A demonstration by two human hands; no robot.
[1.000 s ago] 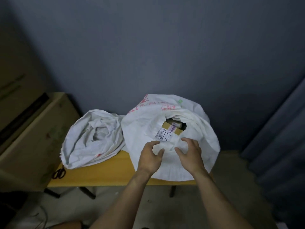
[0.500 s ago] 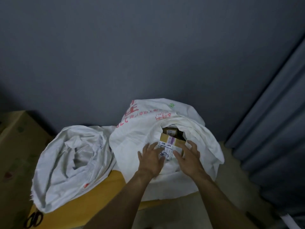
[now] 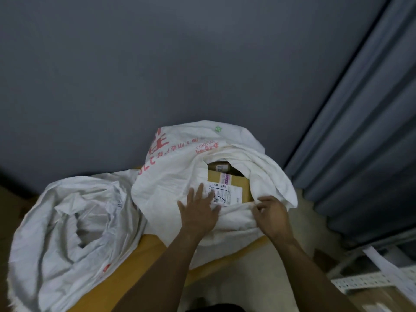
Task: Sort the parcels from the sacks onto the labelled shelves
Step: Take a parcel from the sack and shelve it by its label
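A white sack [image 3: 175, 176] with red print stands on a yellow table [image 3: 146, 253]. In its open mouth lies a brown cardboard parcel [image 3: 238, 185] with a white label; another parcel [image 3: 221, 168] shows behind it. My left hand [image 3: 199, 210] lies with straight fingers on the sack's near rim, fingertips reaching the parcel's label. My right hand [image 3: 271, 213] pinches the sack's rim cloth just right of the parcel's near corner.
A second white sack [image 3: 74, 224], crumpled and open, lies on the table to the left. A grey wall stands behind. Grey curtain folds [image 3: 360, 143] hang at the right, with a white perforated shelf rail [image 3: 371, 280] and cardboard below.
Both hands moved apart from the parcel's sides. The left now lies flat at the label, the right took hold of the sack's rim. More of the parcel shows. The view came closer.
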